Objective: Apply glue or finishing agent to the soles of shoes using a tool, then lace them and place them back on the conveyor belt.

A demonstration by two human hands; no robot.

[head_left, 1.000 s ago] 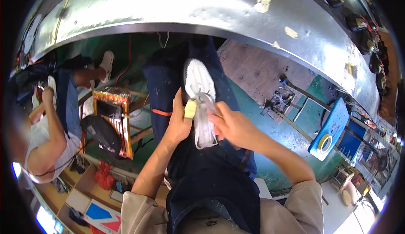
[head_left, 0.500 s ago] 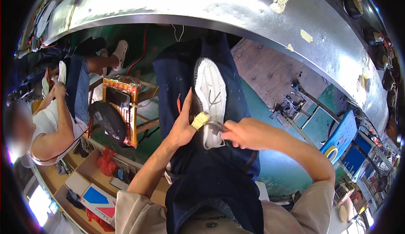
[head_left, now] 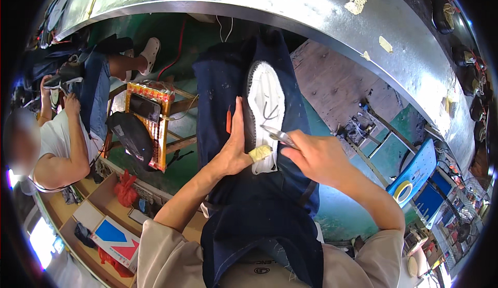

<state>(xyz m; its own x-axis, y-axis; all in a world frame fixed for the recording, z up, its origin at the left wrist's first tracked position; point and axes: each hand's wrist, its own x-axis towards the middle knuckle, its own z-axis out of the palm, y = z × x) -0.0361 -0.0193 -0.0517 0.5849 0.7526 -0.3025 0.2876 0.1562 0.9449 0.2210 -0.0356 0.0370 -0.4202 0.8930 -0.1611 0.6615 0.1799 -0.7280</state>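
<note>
In the head view, a shoe [head_left: 263, 112] lies sole up on the person's lap, over a dark blue apron [head_left: 244, 194] that covers both thighs. The shoe's long axis runs away from the body, one end pointing up toward the curved metal bench edge [head_left: 290, 13] and the other end toward the person's waist. The sole is white with a dark rim along its left side; which end is toe and which is heel is hard to tell.

The left hand [head_left: 234, 150] lies flat against the shoe's left side, fingers straight and together, pressing on the rim. Its thumb, wrapped in yellowish tape [head_left: 259, 153], lies across the near end of the sole.

The right hand [head_left: 314, 157] is curled closed around a thin metal tool [head_left: 276, 134], whose tip rests on the sole near its middle. The handle is hidden inside the fist, so the kind of tool cannot be made out.

At the left edge another person in a white shirt [head_left: 57, 142] sits holding a dark shoe [head_left: 65, 75], partly cut off by the picture's dark rim. Between them stands a small wooden stool [head_left: 155, 122] with a black bag [head_left: 129, 137].
</note>
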